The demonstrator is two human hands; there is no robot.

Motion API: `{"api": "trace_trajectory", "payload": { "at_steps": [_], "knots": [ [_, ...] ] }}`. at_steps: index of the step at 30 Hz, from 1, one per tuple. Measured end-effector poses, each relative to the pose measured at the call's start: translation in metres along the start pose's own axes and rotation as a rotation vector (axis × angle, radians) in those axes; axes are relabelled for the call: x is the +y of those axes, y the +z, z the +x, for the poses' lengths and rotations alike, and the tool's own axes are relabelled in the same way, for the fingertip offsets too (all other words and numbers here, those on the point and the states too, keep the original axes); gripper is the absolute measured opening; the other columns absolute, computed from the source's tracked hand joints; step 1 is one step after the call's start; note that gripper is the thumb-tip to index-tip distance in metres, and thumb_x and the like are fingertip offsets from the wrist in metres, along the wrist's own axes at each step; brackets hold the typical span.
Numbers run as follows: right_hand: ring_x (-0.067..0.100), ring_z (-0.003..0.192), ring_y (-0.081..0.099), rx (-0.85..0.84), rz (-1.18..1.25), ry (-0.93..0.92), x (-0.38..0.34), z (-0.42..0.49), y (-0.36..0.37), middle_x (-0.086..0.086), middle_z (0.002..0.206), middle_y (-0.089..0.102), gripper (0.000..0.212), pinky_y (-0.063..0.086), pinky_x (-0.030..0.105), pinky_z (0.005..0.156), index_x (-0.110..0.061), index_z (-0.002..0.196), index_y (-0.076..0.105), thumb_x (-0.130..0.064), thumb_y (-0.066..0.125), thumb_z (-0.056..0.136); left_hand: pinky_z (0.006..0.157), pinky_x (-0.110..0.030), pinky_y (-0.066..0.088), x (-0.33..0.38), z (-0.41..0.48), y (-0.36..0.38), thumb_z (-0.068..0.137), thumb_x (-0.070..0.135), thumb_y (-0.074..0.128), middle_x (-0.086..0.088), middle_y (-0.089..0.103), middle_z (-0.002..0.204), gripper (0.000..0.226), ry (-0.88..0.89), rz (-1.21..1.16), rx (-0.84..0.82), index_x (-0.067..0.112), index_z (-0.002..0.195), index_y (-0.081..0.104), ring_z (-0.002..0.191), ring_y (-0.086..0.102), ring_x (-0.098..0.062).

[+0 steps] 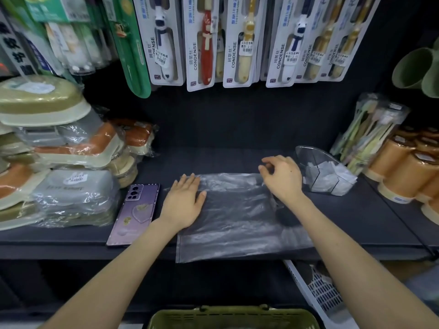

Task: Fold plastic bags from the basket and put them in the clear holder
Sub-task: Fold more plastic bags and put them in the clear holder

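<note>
Plastic bag (237, 210): while it lies spread on the shelf (356, 214) under both grips, I judge it limp, light, slippery.
Left grip (184, 203): flat, pressing its left edge.
Right grip (282, 179): curled at the far corner; pinching, I cannot tell.
Take hold: that corner, beneath my right grip.

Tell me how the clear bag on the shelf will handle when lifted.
Probably floppy: the plastic bag is thin, see-through and wrinkled, its near edge draping over the shelf front. Likely light and prone to sliding; the left hand presses flat on it.
</note>
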State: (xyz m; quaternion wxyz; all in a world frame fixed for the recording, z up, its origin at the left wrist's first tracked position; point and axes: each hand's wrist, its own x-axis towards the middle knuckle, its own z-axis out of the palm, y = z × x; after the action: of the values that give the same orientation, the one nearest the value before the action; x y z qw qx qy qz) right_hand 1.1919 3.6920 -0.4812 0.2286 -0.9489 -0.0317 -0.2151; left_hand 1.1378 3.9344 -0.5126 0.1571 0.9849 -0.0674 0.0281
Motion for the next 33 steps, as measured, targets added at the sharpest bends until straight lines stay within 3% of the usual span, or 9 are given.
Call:
{"api": "trace_trajectory", "payload": {
  "at_steps": [3, 7, 10, 15, 19, 23, 27, 29, 33],
  "knots": [
    [0.029, 0.110, 0.056, -0.283, -0.109, -0.026, 0.018, 0.012, 0.006, 0.002, 0.113, 0.069, 0.024, 0.039, 0.037, 0.094, -0.020, 0.104, 0.073, -0.034, 0.062, 0.089, 0.120, -0.032, 0.001, -0.006, 0.013, 0.008, 0.104, 0.044, 0.022, -0.008, 0.010, 0.161, 0.062, -0.001, 0.084, -0.087, 0.009, 0.154, 0.014, 0.149, 0.006, -0.022],
    [0.023, 0.105, 0.062, -0.365, -0.182, -0.037, 0.033, 0.022, 0.009, -0.004, 0.101, 0.073, 0.017, 0.035, 0.036, 0.094, -0.025, 0.086, 0.073, -0.035, 0.061, 0.091, 0.120, -0.032, 0.000, -0.020, 0.018, 0.015, 0.079, 0.070, -0.005, -0.003, 0.008, 0.162, 0.096, 0.024, 0.178, -0.138, 0.012, 0.154, 0.010, 0.149, 0.005, -0.018],
    [0.014, 0.098, 0.064, -0.483, 0.001, 0.072, 0.041, 0.035, 0.007, -0.007, 0.097, 0.074, 0.014, 0.039, 0.036, 0.100, -0.026, 0.080, 0.073, -0.037, 0.067, 0.087, 0.120, -0.033, -0.001, -0.023, 0.021, 0.016, 0.067, 0.070, -0.013, 0.000, 0.008, 0.162, 0.107, 0.042, 0.176, -0.130, 0.014, 0.155, 0.010, 0.149, 0.004, -0.016],
    [0.015, 0.091, 0.065, -0.638, 0.161, 0.177, 0.059, 0.049, 0.005, -0.010, 0.079, 0.071, 0.024, 0.049, 0.033, 0.089, -0.027, 0.060, 0.069, -0.026, 0.073, 0.084, 0.121, -0.037, -0.003, -0.026, 0.022, 0.019, 0.068, 0.071, -0.011, 0.004, 0.005, 0.162, 0.104, 0.032, 0.165, -0.125, 0.017, 0.155, 0.009, 0.149, 0.000, -0.013],
    [0.018, 0.118, 0.056, -0.608, 0.157, 0.207, 0.059, 0.052, 0.002, -0.003, 0.118, 0.066, 0.038, 0.041, 0.034, 0.106, -0.022, 0.110, 0.071, 0.001, 0.054, 0.085, 0.120, -0.036, -0.003, -0.024, 0.023, 0.015, 0.075, 0.072, 0.007, 0.006, 0.005, 0.162, 0.095, 0.013, 0.110, -0.149, 0.019, 0.155, 0.011, 0.149, 0.000, -0.011],
    [0.020, 0.139, 0.035, -0.544, 0.009, -0.059, 0.008, 0.030, 0.008, 0.002, 0.149, 0.043, 0.040, 0.019, 0.034, 0.115, -0.018, 0.141, 0.048, -0.025, 0.040, 0.102, 0.120, -0.039, 0.006, -0.019, 0.022, 0.007, 0.058, 0.078, 0.014, 0.004, 0.021, 0.159, 0.106, -0.004, 0.015, -0.037, 0.025, 0.146, 0.039, 0.148, 0.015, -0.019],
    [0.015, 0.149, 0.006, -0.717, -0.233, -0.316, -0.042, -0.008, 0.026, -0.001, 0.161, 0.015, 0.055, -0.007, 0.042, 0.119, -0.018, 0.153, 0.020, -0.043, 0.012, 0.104, 0.118, -0.046, 0.006, -0.016, 0.021, 0.010, 0.076, 0.066, 0.024, -0.010, 0.041, 0.150, 0.082, 0.109, 0.101, 0.160, 0.015, 0.129, 0.061, 0.142, 0.031, -0.031],
    [0.014, 0.149, -0.001, -0.772, -0.291, -0.337, -0.046, -0.022, 0.032, -0.001, 0.162, 0.008, 0.058, -0.012, 0.044, 0.119, -0.019, 0.154, 0.016, -0.047, 0.009, 0.103, 0.118, -0.044, -0.003, -0.011, 0.021, 0.014, 0.085, 0.062, 0.013, -0.008, 0.038, 0.152, 0.082, 0.190, 0.214, 0.126, 0.012, 0.138, 0.053, 0.144, 0.028, -0.028],
    [0.011, 0.149, -0.002, -0.775, -0.326, -0.248, -0.014, -0.033, 0.022, -0.006, 0.162, 0.003, 0.060, -0.013, 0.046, 0.118, -0.022, 0.154, 0.011, -0.050, 0.008, 0.102, 0.119, -0.039, -0.013, -0.009, 0.020, 0.022, 0.071, 0.066, -0.019, 0.005, 0.013, 0.161, 0.100, 0.123, 0.296, -0.076, 0.020, 0.154, 0.014, 0.149, 0.006, -0.015]
  ]
}}
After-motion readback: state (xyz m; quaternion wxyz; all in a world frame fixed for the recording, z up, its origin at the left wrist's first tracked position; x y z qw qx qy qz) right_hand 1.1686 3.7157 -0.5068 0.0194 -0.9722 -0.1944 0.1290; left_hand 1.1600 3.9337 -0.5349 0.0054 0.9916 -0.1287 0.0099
